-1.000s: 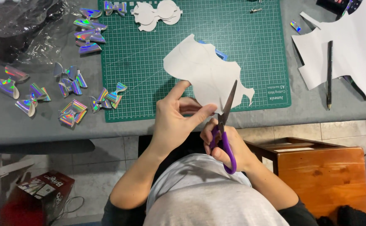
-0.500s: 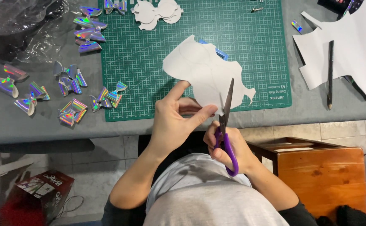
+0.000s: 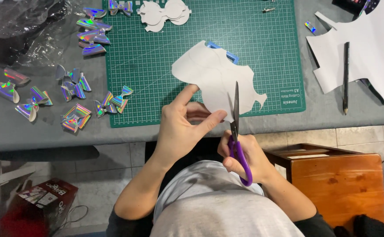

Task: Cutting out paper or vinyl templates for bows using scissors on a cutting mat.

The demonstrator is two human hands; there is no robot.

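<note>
Nearest the person, the right hand (image 3: 244,153) has its fingers through the purple loops of the scissors (image 3: 236,127), its grip closed around them. The scissors stand long and thin, with the shiny metal blades pointing straight away from the person, toward the far edge of the bench (image 3: 38,131). The blades look almost closed on the paper's near edge.

Just beside them, the left hand (image 3: 181,127) pinches the white paper shape (image 3: 214,79) between thumb and fingers. The paper is flat, smooth and wavy-edged, and it hangs over the near edge of the green cutting mat (image 3: 156,66), which has a grid of thin lines.

Farther left on the grey bench lie shiny rainbow bows (image 3: 75,117). Near the right edge, a dark pencil (image 3: 345,77) lies on a big white sheet (image 3: 367,48), pointing away too. At the far edge sit white bow cutouts (image 3: 163,12).
</note>
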